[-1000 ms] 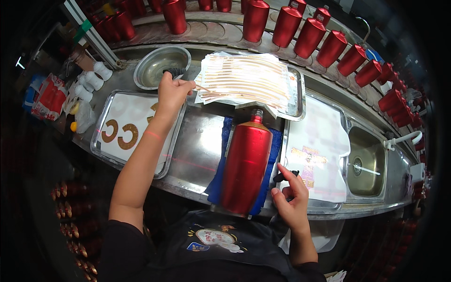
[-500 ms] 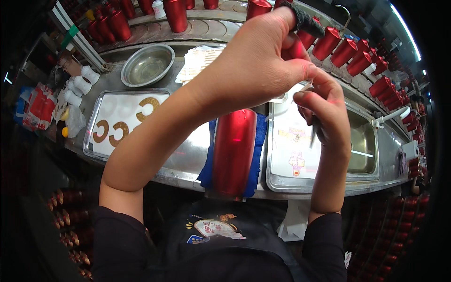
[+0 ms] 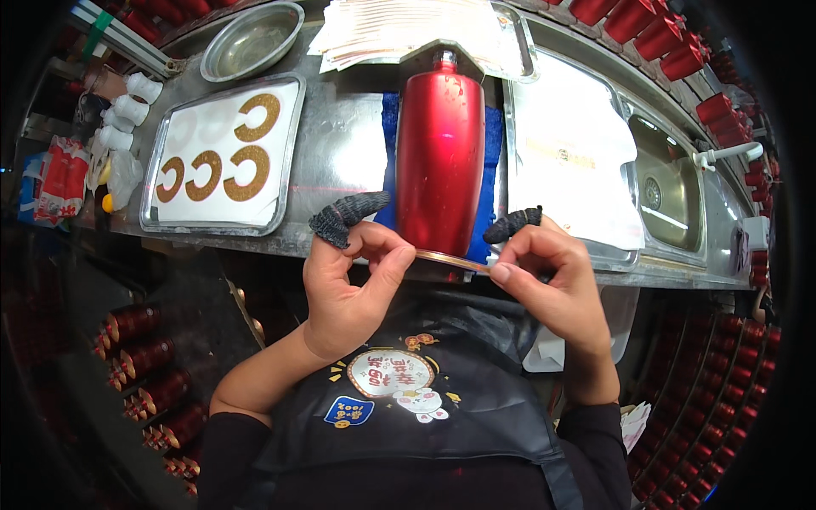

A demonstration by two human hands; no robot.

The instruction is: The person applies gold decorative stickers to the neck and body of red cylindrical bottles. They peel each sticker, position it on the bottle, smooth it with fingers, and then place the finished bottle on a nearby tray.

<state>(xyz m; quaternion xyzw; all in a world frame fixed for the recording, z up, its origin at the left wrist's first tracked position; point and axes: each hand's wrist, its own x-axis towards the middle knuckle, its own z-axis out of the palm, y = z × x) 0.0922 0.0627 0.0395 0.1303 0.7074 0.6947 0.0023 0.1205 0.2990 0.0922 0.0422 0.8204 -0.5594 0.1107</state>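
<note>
A thin gold strip [image 3: 452, 260] is stretched between my two hands near the base end of a red bottle [image 3: 440, 161]. My left hand [image 3: 350, 285] pinches its left end between thumb and fingers. The right end is pinched by my right hand [image 3: 554, 280]. Each hand wears a black ribbed finger cover, on the left [image 3: 348, 217] and on the right [image 3: 512, 225]. The bottle lies on a blue cloth [image 3: 391, 140], its neck pointing away from me and water drops on its surface. Whether the strip touches the bottle I cannot tell.
Gold C-shaped labels lie on white paper in a metal tray [image 3: 294, 127] at left. Beyond are a metal bowl [image 3: 255, 41] and a stack of printed sheets [image 3: 374, 34]. Another paper-covered tray [image 3: 631, 265] and a sink [image 3: 667, 178] stand at right. Red bottles line the surroundings.
Both hands have come down from the upper right and moved apart, stretching the strip between them. The view has shifted, showing the bottle's neck and more of my apron.
</note>
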